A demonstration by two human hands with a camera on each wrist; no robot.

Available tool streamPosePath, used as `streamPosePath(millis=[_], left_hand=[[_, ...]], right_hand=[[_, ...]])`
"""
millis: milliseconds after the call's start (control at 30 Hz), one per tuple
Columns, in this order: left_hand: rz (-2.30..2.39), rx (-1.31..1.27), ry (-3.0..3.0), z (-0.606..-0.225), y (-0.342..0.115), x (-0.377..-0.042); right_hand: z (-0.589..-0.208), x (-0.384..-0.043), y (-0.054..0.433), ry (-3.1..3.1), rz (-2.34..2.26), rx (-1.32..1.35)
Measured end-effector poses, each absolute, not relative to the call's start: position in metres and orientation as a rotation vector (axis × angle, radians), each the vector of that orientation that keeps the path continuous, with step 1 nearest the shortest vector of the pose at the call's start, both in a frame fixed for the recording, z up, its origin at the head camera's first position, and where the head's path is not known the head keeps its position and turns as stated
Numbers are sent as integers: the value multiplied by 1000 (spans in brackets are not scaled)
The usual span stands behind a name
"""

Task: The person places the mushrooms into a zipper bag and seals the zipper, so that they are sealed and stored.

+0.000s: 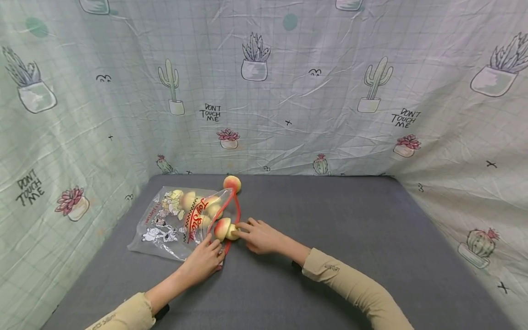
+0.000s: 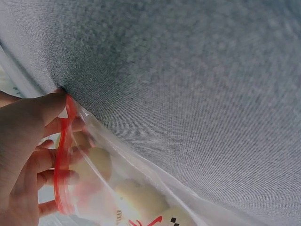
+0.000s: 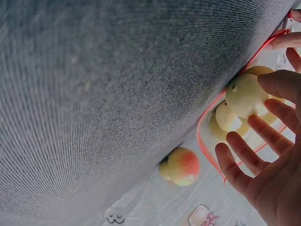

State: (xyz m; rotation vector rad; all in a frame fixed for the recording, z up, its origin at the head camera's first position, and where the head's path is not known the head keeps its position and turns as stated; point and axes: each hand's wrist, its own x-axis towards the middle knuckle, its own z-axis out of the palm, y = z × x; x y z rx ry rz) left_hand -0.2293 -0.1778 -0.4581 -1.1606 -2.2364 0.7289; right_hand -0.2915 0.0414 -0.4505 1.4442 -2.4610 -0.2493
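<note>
In the head view, print [image 1: 195, 221] on the bag [image 1: 153, 250] covers parts of the mushroom-shaped pieces [image 1: 214, 211] inside, so their count stays unclear. The bottom edge cuts off 2 sleeves [image 1: 354, 286], their lettering too small to read. The left wrist view crops the left hand [image 2: 21, 153] and the bag; the right wrist view crops the right hand [image 3: 277, 181].

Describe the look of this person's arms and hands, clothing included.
The long beige fabric left sleeve and matching right sleeve each carry small dark lettering. A small black object shows beside the left sleeve and a second black object beside the right; I cannot tell what they are. The left grip and right grip are ungloved.
</note>
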Motion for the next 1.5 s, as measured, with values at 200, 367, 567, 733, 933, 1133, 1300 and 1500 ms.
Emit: streamPosePath(millis=[200, 367, 567, 733, 933, 1133, 1300, 1500], left_hand=[[761, -1143, -2239, -457, -177, -228], [743, -1131, -2229, -457, -176, -227], [743, -1111, -2227, -459, -178, -226], [747, -1097, -2225, -460, -179, -226], [757, -1097, -2231, -462, -179, -226], [771, -1102, -2228, -462, -179, -225], [774, -1105, -2225, -463, -179, -226], [735, -1112, -2213, -463, -180, -227]], right_hand=[[-450, -293, 37, -2460, -261, 1439], [-452, -295, 32, -2486, -260, 1431], [-452, -298, 26, -2519, -283, 1399], [-453, -301, 20, -2521, -279, 1391], [-455, -303, 17, -2510, -296, 1368], [-456, -300, 23, -2475, -329, 1373], [-454, -296, 27, -2445, -367, 1384], [-455, -296, 25, -2431, -407, 1370]])
